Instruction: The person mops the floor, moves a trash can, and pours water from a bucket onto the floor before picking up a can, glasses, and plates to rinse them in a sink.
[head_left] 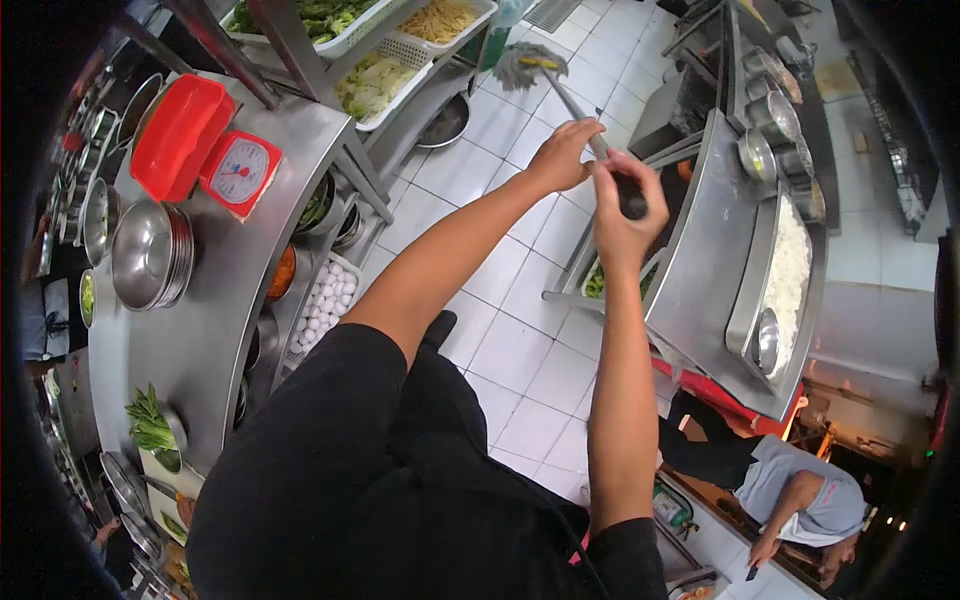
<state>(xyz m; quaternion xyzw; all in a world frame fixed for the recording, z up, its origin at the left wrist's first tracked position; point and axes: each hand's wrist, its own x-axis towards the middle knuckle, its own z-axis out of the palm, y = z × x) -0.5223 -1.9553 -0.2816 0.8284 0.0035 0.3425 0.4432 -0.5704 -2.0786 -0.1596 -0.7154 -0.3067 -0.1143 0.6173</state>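
Note:
A mop [572, 103] stretches away from me, its grey string head [530, 66] on the white tiled floor [505, 335]. My left hand [566, 156] is closed round the handle, farther along toward the mop head. Nearer its top end, my right hand [630, 210] curls round the handle, thumb and fingers forming a ring. The part of the handle inside the fingers is mostly hidden.
At left, a steel counter [215, 290] carries a red scale [240, 172] and stacked bowls [150, 255]; a basket of eggs [325, 305] sits below. At right, another steel counter [690, 250] holds a rice-filled tray [745, 290]. A person [800, 490] stands lower right.

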